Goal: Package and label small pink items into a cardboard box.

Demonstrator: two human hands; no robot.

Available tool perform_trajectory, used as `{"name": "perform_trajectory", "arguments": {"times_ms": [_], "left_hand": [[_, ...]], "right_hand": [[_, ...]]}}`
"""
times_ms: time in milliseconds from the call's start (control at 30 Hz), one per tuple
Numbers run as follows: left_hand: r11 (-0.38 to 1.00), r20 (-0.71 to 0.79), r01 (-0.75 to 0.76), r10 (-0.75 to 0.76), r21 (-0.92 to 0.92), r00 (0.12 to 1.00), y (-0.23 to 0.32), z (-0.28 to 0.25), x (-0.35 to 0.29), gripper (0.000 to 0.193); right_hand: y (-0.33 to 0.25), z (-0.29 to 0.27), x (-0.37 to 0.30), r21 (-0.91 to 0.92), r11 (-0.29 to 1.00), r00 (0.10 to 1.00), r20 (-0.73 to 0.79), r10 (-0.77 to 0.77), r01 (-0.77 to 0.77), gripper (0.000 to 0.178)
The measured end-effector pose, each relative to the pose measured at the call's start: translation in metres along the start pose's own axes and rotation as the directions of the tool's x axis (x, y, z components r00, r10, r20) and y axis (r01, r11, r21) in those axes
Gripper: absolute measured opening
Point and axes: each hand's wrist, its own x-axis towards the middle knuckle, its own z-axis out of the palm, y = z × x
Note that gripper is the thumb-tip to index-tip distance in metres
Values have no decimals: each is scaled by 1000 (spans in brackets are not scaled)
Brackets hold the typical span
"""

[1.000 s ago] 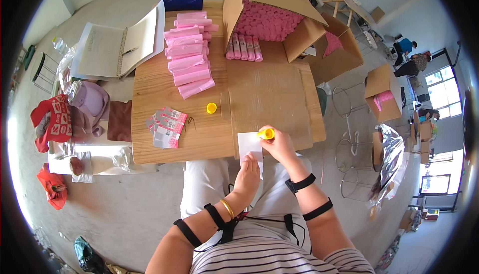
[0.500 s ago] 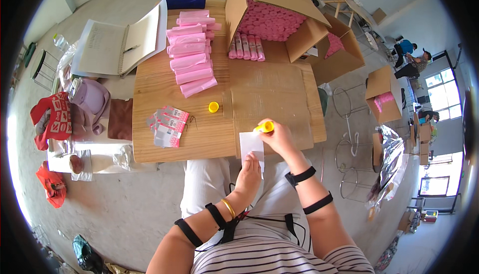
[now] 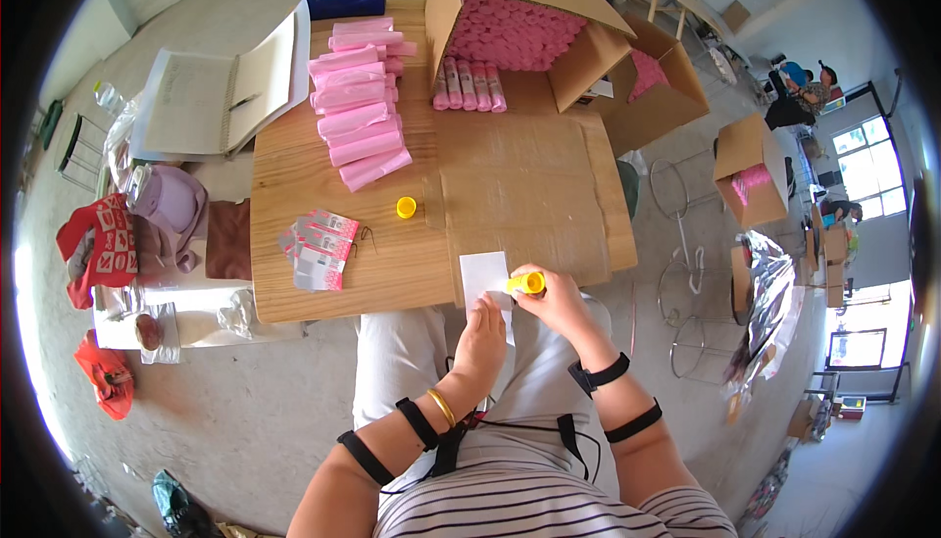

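We list the scene from largest item to smallest.

Tabletop (image 3: 294, 273): wooden, with a flat sheet of brown cardboard (image 3: 529, 185) over its right half.

Open cardboard box (image 3: 520, 19): stands at the far edge, tipped toward us and packed with pink tubes. A second box (image 3: 652, 87) sits just behind it to the right, also showing pink contents.

Open notebook (image 3: 216, 97): far left corner, with a pen on the page.

Stack of pink packets (image 3: 358, 97): a long overlapping row running from the far edge toward the middle. A short row of pink tubes (image 3: 469, 85) lies at the mouth of the open box.

White paper slip (image 3: 485, 278): at the near edge of the tabletop, overhanging toward our lap. Our left hand (image 3: 480, 342) pinches its lower edge, fingers closed on the paper.

Small pile of printed cards (image 3: 319, 242): left of centre, loose and fanned.

Yellow glue stick (image 3: 526, 283): gripped in our right hand (image 3: 559, 298), its tip lying on the right edge of the slip. Compared with a second ago, the stick sits slightly lower and closer to us, moving along the paper, while the left hand has held its place. We judge that a stroke is being drawn down the slip and that the work is mid-application.

Yellow cap (image 3: 406, 207): lies alone on the tabletop, well apart from both hands, unmoved.
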Motion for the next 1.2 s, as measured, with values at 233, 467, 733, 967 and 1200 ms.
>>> {"name": "perform_trajectory", "arguments": {"times_ms": [233,467,733,967,1200], "left_hand": [[997,28,-5,8,-74,1000,-4,-9,2,47],[981,-16,37,-41,-188,999,-8,-3,-8,46],[976,-37,-68,62,-205,997,-3,-6,11,39],[920,118,71,-27,-385,993,-18,2,-5,79],[923,84,2,33,-384,996,-10,1,11,82]], "right_hand": [[17,-2,52,42,998,984,-174,-48,56,25],[-2,13,23,27,1000,999,-37,-5,6,24],[-32,33,26,-107,986,990,-52,-134,128,26],[26,9,7,396,918,967,-240,82,20,23],[43,-32,-70,884,460,946,-219,239,89,36]]}}
